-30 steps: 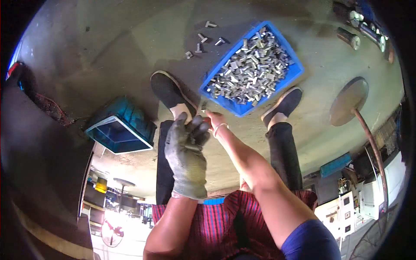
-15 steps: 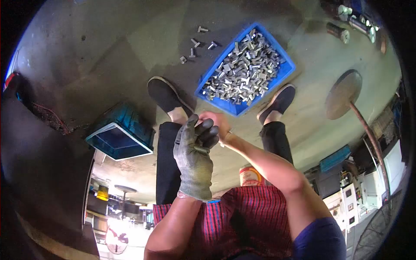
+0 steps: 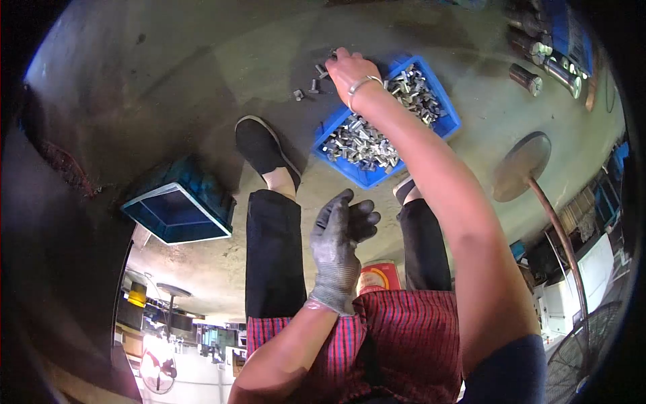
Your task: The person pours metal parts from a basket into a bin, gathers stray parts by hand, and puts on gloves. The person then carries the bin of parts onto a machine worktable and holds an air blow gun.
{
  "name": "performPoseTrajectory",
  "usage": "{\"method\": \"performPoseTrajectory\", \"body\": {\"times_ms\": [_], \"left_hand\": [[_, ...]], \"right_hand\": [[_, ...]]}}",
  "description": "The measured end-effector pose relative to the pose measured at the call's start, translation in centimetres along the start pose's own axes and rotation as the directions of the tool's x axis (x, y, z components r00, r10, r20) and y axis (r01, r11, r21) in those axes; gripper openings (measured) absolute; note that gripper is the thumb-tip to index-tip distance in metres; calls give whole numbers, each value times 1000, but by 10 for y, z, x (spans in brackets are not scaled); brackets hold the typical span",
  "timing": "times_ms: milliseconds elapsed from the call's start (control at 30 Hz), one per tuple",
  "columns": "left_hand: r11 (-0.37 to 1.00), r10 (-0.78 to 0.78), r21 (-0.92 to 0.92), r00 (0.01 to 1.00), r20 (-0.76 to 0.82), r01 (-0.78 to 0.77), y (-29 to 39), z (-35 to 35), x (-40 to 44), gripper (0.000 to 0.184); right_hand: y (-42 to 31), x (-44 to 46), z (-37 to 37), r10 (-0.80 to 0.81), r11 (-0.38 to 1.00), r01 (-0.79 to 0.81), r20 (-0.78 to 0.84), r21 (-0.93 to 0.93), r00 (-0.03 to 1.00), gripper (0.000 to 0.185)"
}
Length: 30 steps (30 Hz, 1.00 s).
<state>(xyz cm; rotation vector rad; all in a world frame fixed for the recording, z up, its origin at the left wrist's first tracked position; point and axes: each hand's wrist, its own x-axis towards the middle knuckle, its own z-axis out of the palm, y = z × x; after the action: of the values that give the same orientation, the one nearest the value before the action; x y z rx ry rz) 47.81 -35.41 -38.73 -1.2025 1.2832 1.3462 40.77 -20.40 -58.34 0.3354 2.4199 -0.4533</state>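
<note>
My bare right hand (image 3: 352,73), with a bracelet at the wrist, reaches past the far left side of a blue bin (image 3: 445,122). Its curled fingers close on a small metal bolt (image 3: 332,55) on the floor, mostly hidden by the fingertips. Short T-headed bolts (image 3: 367,143) fill much of the bin. Just left of that hand, a few loose bolts (image 3: 314,86) lie on the floor. My left hand (image 3: 344,225), in a grey work glove, hovers above my lap between the knees. Its fingers are loosely bent and apart from the thumb, with nothing visible in them.
A dark teal crate (image 3: 178,212) stands left of my legs. On the right is a round metal disc (image 3: 523,166) with a long rod. Large metal cylinders (image 3: 526,79) lie at the upper right. A red tin (image 3: 378,277) sits below, between my legs.
My right hand has moved from beside the gloved hand out to the loose bolts beyond the bin. My left hand has shifted right and lower in view. The camera view has shifted slightly.
</note>
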Motion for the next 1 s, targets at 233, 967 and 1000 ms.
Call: {"method": "performPoseTrajectory", "body": {"times_ms": [233, 967, 1000], "left_hand": [[995, -71, -73, 997, -4, 70, 8, 1, 0, 36], [993, -113, -25, 992, 53, 114, 9, 1, 2, 36], [995, -89, -40, 996, 8, 90, 12, 3, 1, 36]], "right_hand": [[-7, 16, 29, -72, 985, 96, 167, -145, 983, 25], [-76, 10, 37, 207, 949, -168, -124, 268, 970, 45], [-76, 11, 43, 209, 948, -169, -125, 271, 970, 45]]}}
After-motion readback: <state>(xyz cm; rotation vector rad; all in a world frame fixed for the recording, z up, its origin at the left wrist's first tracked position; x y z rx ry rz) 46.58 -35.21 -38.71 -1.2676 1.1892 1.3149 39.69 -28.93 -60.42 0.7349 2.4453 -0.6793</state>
